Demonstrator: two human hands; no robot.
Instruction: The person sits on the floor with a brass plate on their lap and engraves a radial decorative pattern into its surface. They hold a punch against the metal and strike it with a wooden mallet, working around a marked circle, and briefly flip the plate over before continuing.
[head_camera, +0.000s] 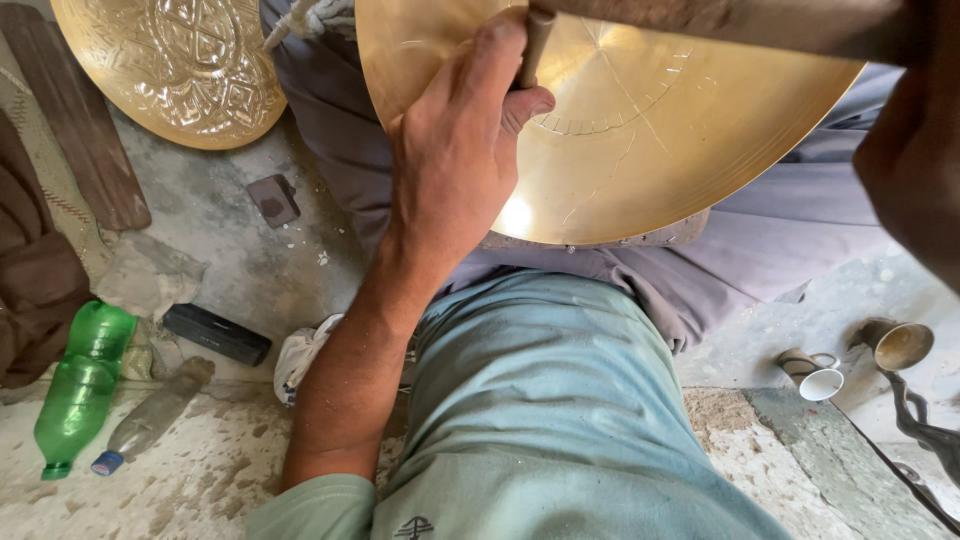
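- Your left hand (455, 140) is closed around a thin metal punch (536, 45); fingers wrapped, thumb pressed along its side
- The punch's long axis runs steeply up and down in view, slightly tilted toward the top; its lower tip sits under your thumb and meets the brass plate (640, 140) near the plate's left half
- The plate rests on your lap, over a block whose edge shows beneath the plate's lower rim; a ring of small struck marks curves rightward from the punch tip toward the plate's middle
- Your right hand (915, 170) is at the far right edge, dark and blurred; it seems to grip a wooden handle (760, 22) that crosses the top edge above the plate, but you cannot tell how tightly
- The handle lies nearly level, its long axis left to right, ending just beside the punch's top
- The left hand is the nearer one to the plate, touching it; the right is held off to the plate's right rim
- On the floor: a second, patterned brass plate (175, 65) at top left, a green bottle (80, 385) at the left edge, two small cups (860, 360) at the right
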